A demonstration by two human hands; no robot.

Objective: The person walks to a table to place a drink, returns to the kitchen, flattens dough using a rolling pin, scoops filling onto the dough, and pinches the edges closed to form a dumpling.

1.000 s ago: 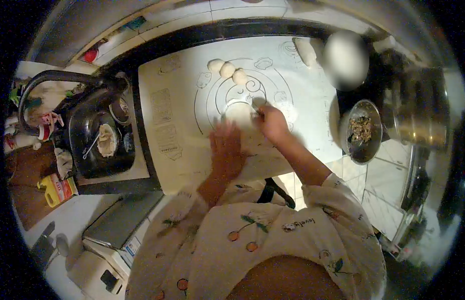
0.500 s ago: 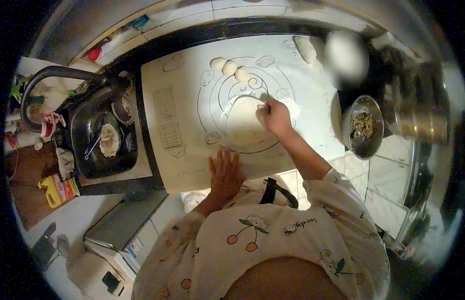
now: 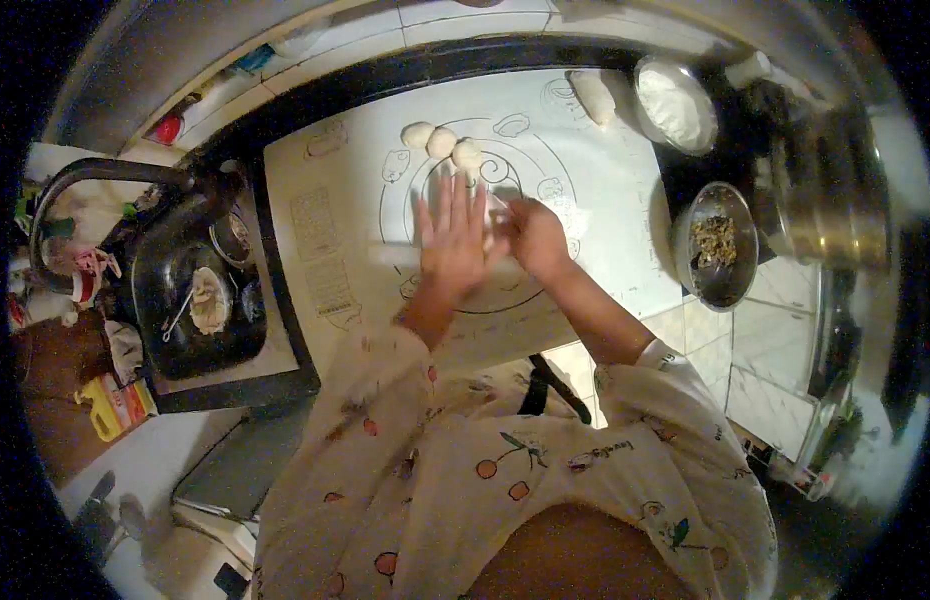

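My left hand (image 3: 453, 240) is held over the printed white mat (image 3: 625, 220), fingers stretched out and apart, slightly blurred. Just right of it, my right hand (image 3: 535, 238) has its fingers closed at the edge of a thin sheet of dough (image 3: 496, 206). Most of that sheet is hidden behind the hands, so I cannot tell its full shape. Beyond the fingertips, round dough balls (image 3: 441, 142) lie in a short row on the mat. A longer dough piece (image 3: 592, 98) rests near the mat's far right corner.
Right of the mat stand a bowl of white flour (image 3: 677, 108) and a metal bowl (image 3: 740, 275) holding a chopped mixture. A large shiny pot (image 3: 835, 200) is farther right. At left is a black sink (image 3: 200, 350) with dishes inside and a black faucet (image 3: 115, 172).
My left hand has moved up from the mat's near edge to over the dough sheet. My right hand stays at the sheet's right edge. The view has shifted slightly.
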